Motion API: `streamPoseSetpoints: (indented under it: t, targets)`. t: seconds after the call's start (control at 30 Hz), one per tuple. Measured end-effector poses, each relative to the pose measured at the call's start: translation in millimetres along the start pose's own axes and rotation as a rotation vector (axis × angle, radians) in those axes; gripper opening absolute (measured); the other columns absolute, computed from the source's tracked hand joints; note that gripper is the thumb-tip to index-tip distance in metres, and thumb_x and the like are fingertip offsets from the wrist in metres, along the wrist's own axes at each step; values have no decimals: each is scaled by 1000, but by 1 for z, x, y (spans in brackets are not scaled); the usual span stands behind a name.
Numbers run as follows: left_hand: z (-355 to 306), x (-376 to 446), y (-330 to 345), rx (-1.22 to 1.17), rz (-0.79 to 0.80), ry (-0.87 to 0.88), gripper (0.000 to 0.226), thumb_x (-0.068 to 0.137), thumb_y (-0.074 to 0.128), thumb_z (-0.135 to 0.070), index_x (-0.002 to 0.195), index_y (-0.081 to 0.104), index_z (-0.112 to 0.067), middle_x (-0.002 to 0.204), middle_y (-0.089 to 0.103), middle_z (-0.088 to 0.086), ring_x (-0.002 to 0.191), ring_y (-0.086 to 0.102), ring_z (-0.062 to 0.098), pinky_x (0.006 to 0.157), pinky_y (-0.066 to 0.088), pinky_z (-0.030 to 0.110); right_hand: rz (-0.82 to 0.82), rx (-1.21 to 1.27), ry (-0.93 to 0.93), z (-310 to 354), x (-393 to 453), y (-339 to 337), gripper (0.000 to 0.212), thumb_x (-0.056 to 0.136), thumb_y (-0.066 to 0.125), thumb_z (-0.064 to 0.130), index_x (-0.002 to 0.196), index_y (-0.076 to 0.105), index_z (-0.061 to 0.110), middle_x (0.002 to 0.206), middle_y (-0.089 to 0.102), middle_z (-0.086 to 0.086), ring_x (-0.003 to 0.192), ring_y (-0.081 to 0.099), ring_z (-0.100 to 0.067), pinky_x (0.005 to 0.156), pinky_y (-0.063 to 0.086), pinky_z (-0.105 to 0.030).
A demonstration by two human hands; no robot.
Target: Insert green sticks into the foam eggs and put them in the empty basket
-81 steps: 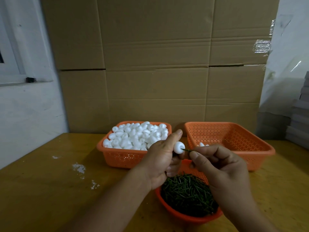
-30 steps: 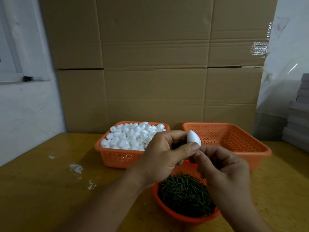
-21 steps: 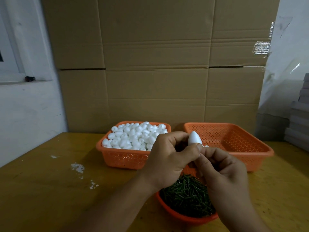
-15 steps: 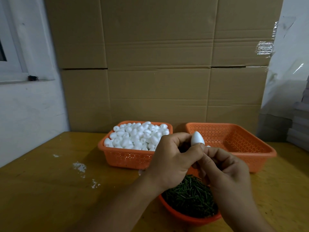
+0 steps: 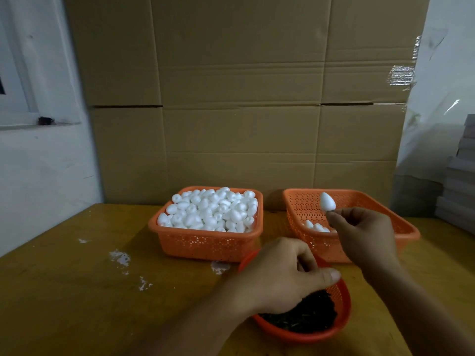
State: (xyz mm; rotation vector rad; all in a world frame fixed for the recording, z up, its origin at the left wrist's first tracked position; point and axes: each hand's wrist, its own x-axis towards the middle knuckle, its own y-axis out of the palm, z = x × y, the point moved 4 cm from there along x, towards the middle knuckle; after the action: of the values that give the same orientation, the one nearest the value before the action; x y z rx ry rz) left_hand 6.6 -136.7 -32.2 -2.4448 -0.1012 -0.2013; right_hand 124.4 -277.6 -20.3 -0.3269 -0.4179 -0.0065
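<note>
My right hand [image 5: 365, 235] pinches a white foam egg [image 5: 327, 201] from below, holding it upright over the near-left part of the right orange basket [image 5: 407, 228]. The stick under the egg is hidden by my fingertips. A few finished eggs [image 5: 317, 226] lie in that basket's near-left corner. My left hand [image 5: 280, 276] hovers over the round orange bowl [image 5: 343, 317] of green sticks [image 5: 308, 314], fingers curled with the thumb against them, and I see nothing in it. The left orange basket [image 5: 205, 238] is heaped with plain foam eggs [image 5: 210, 209].
Everything stands on a yellow wooden table [image 5: 77, 291] with white crumbs [image 5: 119, 256] on its left part. A cardboard wall [image 5: 241, 98] rises right behind the baskets. Grey stacked boxes [image 5: 460, 186] sit at the far right.
My hands have parted. The left hand let go of the egg and dropped over the stick bowl. The right hand carried the egg right and away, over the right basket.
</note>
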Motion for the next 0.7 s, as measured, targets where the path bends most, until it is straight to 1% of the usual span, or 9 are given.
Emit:
streamPoseSetpoints:
  t: [0.03,0.07,0.1,0.13,0.17,0.27,0.4,0.53,0.7]
  targets:
    - [-1,-1,1,13,16,6,40,78,69,-68,82,64,-28,61,59,-20,56,54,-4,58,43,23,15,-117,10,-7,11,1,20,92,70,32,73,68,29,67,70,2,65,66,-25,65,53,-42]
    - [-2,-2,2,20,34,9,39,79,70,-66,81,64,-28,61,59,-20,56,53,-4,58,42,23,31,-243,21,-14,21,2,24,92,69,37,70,67,30,68,69,2,70,66,-26,75,53,-49]
    - [-3,-3,3,20,53,10,37,80,71,-64,80,64,-28,60,59,-21,56,53,-4,58,42,23,45,-368,31,-19,30,3,28,92,67,42,67,66,30,70,69,2,79,65,-28,87,49,-55]
    - [-4,-4,4,19,70,12,35,81,72,-62,79,64,-28,60,59,-22,55,53,-5,58,41,22,53,-487,37,-22,38,4,33,92,65,47,65,65,30,72,68,2,89,63,-29,97,42,-57]
    - [-5,-5,4,21,80,17,34,82,73,-61,78,64,-28,60,59,-21,55,53,-5,57,41,22,58,-588,37,-24,45,5,37,92,63,51,62,64,30,74,68,1,96,61,-29,102,36,-57]
    - [-8,-6,5,35,85,42,34,81,74,-58,79,66,-25,64,60,-17,58,55,-3,60,47,26,112,-757,45,-26,64,14,47,89,59,63,60,65,26,75,67,-1,101,58,-29,103,32,-54]
    - [-8,-7,5,24,117,37,30,83,75,-56,77,65,-28,62,60,-19,58,54,-4,59,44,23,201,-814,109,-32,77,26,54,83,60,70,76,68,17,89,71,-7,103,61,-29,108,26,-58]
    - [-7,-7,5,29,118,38,34,81,74,-60,80,66,-27,63,60,-18,56,54,-5,58,43,21,232,-871,135,-38,82,31,58,81,58,75,92,64,18,106,69,-10,117,56,-33,113,21,-62]
    - [-7,-7,6,29,155,22,36,79,72,-66,77,65,-31,62,60,-21,55,55,-5,55,41,19,205,-902,175,-41,85,31,63,77,59,78,90,61,17,109,69,-12,120,56,-34,113,20,-62]
